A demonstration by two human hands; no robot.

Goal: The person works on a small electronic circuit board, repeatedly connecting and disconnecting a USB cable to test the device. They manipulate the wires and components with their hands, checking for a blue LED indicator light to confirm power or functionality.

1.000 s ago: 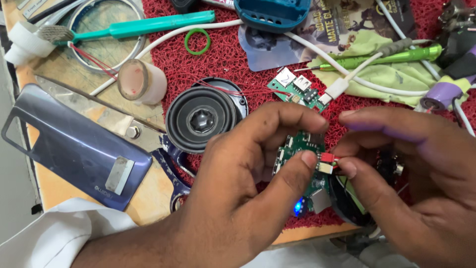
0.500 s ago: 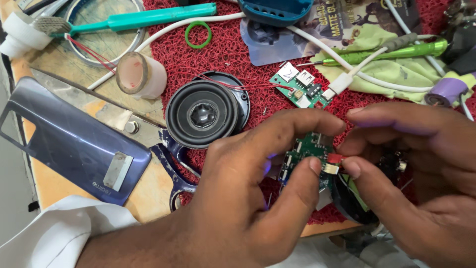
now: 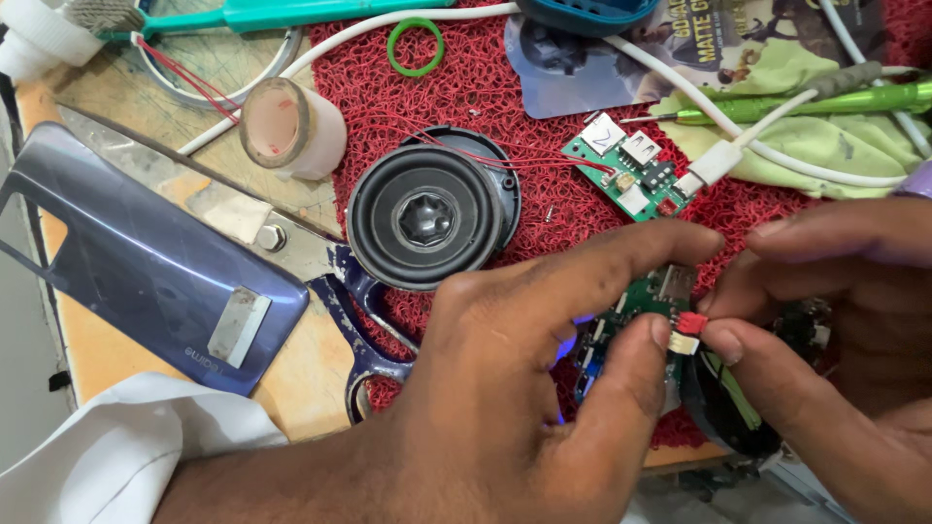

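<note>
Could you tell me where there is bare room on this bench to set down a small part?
Bare red mat lies between the green ring, tape roll and speaker. Another strip runs between the speaker and the small green board. Around the left hand and right hand it is crowded.

Desk's a proper mess. There's a round black speaker (image 3: 427,218) sitting face up on a red mesh mat (image 3: 466,107), thin red wires running off it to a small green circuit board (image 3: 631,175) with a white cable (image 3: 777,155) plugged in. A green rubber ring (image 3: 416,46) lies near the mat's top edge. Off the mat on the wooden desk (image 3: 107,359): a roll of clear tape (image 3: 289,126), a bluish phone back cover (image 3: 136,262), and blue-handled scissors (image 3: 359,320) poking out from under the speaker. A teal toothbrush (image 3: 291,14) up top, a green screwdriver (image 3: 825,102) on a yellow-green cloth (image 3: 854,146) at right.
</note>
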